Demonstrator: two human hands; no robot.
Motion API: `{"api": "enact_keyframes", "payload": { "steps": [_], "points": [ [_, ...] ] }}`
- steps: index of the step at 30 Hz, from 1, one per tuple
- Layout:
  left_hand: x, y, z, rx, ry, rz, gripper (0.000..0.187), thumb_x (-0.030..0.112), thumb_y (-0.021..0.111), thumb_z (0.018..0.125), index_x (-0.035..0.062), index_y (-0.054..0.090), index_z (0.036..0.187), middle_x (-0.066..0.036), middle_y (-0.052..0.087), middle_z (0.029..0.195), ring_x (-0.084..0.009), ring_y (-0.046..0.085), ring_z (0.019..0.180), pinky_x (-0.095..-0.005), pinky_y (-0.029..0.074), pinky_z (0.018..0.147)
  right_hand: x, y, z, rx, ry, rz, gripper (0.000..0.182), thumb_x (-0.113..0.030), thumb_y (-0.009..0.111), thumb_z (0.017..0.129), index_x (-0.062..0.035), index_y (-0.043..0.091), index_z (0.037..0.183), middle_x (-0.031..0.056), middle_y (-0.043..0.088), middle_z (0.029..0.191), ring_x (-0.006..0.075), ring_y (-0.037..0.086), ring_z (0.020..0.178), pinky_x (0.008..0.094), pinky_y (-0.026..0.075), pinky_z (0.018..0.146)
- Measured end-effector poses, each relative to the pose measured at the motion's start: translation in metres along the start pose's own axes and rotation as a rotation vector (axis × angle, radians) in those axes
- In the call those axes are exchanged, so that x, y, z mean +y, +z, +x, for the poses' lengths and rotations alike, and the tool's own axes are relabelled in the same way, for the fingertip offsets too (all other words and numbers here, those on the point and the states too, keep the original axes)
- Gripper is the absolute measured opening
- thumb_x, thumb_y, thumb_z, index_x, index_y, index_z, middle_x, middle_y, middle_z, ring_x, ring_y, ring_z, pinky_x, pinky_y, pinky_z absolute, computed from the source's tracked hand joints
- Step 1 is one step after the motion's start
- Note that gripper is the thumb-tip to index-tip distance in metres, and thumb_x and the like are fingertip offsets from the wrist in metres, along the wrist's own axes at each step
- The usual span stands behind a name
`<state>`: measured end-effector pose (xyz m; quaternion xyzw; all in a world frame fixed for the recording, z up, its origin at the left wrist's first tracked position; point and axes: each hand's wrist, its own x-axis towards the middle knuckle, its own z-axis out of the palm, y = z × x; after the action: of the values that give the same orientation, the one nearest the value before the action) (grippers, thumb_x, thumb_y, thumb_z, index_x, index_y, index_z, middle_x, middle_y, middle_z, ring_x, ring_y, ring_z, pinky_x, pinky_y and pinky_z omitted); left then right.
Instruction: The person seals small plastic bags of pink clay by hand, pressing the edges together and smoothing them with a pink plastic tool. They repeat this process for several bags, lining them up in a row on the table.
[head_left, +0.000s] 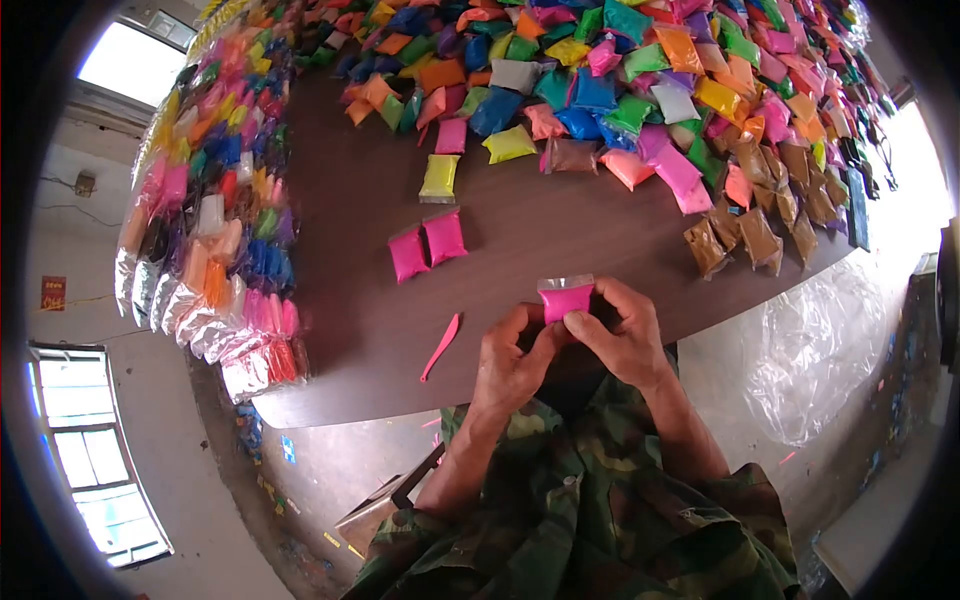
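Between my two hands, just over the table's near edge, is a small clear-topped packet of bright pink clay-like material (566, 303). My left hand (512, 358) pinches its lower left side, with thumb and fingers bent. My right hand (622, 335) grips the right side, its thumb pressed on the front face. To the left lies a thin pink plastic modelling knife (440, 347), touched by neither hand. Farther up the table, two similar pink packets, a left one (407, 254) and a right one (445, 236), lie side by side.
A large heap of colourful packets (595, 90) covers the table's far side, with brown packets (760, 235) at the right. Long clear bags of packets (215, 240) line the left edge. A yellow packet (440, 177) lies mid-table. Clear plastic sheeting (812, 345) hangs at right.
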<state>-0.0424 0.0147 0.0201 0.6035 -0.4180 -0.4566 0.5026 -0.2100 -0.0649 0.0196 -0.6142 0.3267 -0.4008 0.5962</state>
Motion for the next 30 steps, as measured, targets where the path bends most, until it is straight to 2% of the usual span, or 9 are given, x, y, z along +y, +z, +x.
{"api": "enact_keyframes", "payload": {
  "steps": [3, 6, 10, 13, 18, 21, 25, 28, 30],
  "points": [
    [-0.001, 0.001, 0.000, 0.010, 0.006, 0.009, 0.013, 0.008, 0.075, 0.100, -0.0034, 0.070, 0.106, -0.004, 0.074, 0.091, -0.0080, 0.065, 0.082, -0.0258, 0.052, 0.072, -0.008, 0.000, -0.002, -0.016, 0.118, 0.090, 0.020, -0.012, 0.074, 0.100, 0.0008, 0.072, 0.115, 0.0003, 0.070, 0.096, 0.0073, 0.061, 0.091, 0.0276, 0.052, 0.080],
    [0.002, 0.001, -0.001, -0.005, -0.036, -0.011, 0.016, 0.010, 0.077, 0.100, -0.0041, 0.071, 0.105, -0.005, 0.076, 0.092, -0.0084, 0.066, 0.086, -0.0265, 0.054, 0.076, -0.004, -0.001, -0.003, 0.002, 0.140, 0.167, 0.019, -0.012, 0.074, 0.101, 0.0005, 0.072, 0.115, 0.0004, 0.070, 0.096, 0.0065, 0.061, 0.090, 0.0268, 0.052, 0.078],
    [0.017, -0.001, -0.003, -0.057, -0.052, -0.022, 0.022, 0.014, 0.078, 0.100, -0.0052, 0.071, 0.108, -0.003, 0.075, 0.093, -0.0078, 0.066, 0.089, -0.0261, 0.053, 0.079, 0.004, 0.000, -0.004, 0.031, 0.021, 0.136, 0.018, -0.012, 0.073, 0.101, 0.0008, 0.072, 0.114, 0.0004, 0.071, 0.096, 0.0059, 0.060, 0.089, 0.0257, 0.052, 0.078],
    [0.025, 0.004, -0.005, 0.034, -0.103, -0.180, 0.022, 0.016, 0.076, 0.102, -0.0045, 0.072, 0.110, -0.001, 0.073, 0.093, -0.0071, 0.064, 0.089, -0.0256, 0.052, 0.079, 0.006, 0.001, -0.003, 0.002, 0.003, 0.080, 0.017, -0.012, 0.072, 0.102, 0.0007, 0.073, 0.114, 0.0014, 0.072, 0.097, 0.0057, 0.060, 0.090, 0.0254, 0.052, 0.079],
    [-0.002, -0.004, 0.000, 0.063, 0.034, -0.049, 0.016, 0.014, 0.071, 0.105, -0.0021, 0.072, 0.104, 0.003, 0.067, 0.088, -0.0053, 0.058, 0.084, -0.0235, 0.047, 0.073, 0.001, 0.002, -0.001, -0.033, 0.009, 0.025, 0.018, -0.014, 0.073, 0.101, 0.0001, 0.073, 0.113, 0.0019, 0.070, 0.096, 0.0060, 0.059, 0.089, 0.0265, 0.050, 0.076],
    [-0.001, -0.006, 0.000, 0.083, 0.040, -0.004, 0.014, 0.012, 0.071, 0.105, -0.0008, 0.070, 0.100, 0.004, 0.064, 0.085, -0.0041, 0.055, 0.082, -0.0225, 0.045, 0.071, 0.003, 0.001, -0.003, -0.053, 0.112, 0.050, 0.018, -0.014, 0.072, 0.101, 0.0002, 0.073, 0.112, 0.0018, 0.068, 0.094, 0.0075, 0.057, 0.086, 0.0281, 0.049, 0.074],
    [0.004, 0.001, -0.001, 0.109, -0.028, -0.021, 0.011, 0.011, 0.073, 0.103, -0.0001, 0.071, 0.102, 0.005, 0.063, 0.084, -0.0040, 0.055, 0.080, -0.0225, 0.045, 0.070, 0.001, 0.000, -0.005, 0.002, 0.011, -0.039, 0.016, -0.011, 0.071, 0.099, -0.0009, 0.073, 0.111, 0.0049, 0.067, 0.091, 0.0100, 0.059, 0.083, 0.0316, 0.050, 0.072],
    [0.016, 0.010, 0.001, 0.144, -0.064, -0.194, 0.014, 0.012, 0.075, 0.101, -0.0003, 0.072, 0.107, 0.004, 0.067, 0.088, -0.0051, 0.058, 0.079, -0.0233, 0.047, 0.071, 0.008, 0.005, -0.003, 0.033, -0.086, -0.011, 0.016, -0.010, 0.072, 0.098, -0.0010, 0.071, 0.111, 0.0091, 0.067, 0.090, 0.0127, 0.063, 0.083, 0.0350, 0.052, 0.073],
    [0.008, 0.003, 0.004, 0.152, -0.068, -0.180, 0.017, 0.012, 0.075, 0.100, -0.0009, 0.072, 0.110, 0.002, 0.069, 0.090, -0.0062, 0.060, 0.079, -0.0242, 0.048, 0.071, 0.010, 0.007, -0.002, 0.028, -0.142, -0.101, 0.014, -0.009, 0.071, 0.097, -0.0002, 0.069, 0.109, 0.0123, 0.067, 0.091, 0.0178, 0.066, 0.082, 0.0379, 0.052, 0.073]
  ]
}}
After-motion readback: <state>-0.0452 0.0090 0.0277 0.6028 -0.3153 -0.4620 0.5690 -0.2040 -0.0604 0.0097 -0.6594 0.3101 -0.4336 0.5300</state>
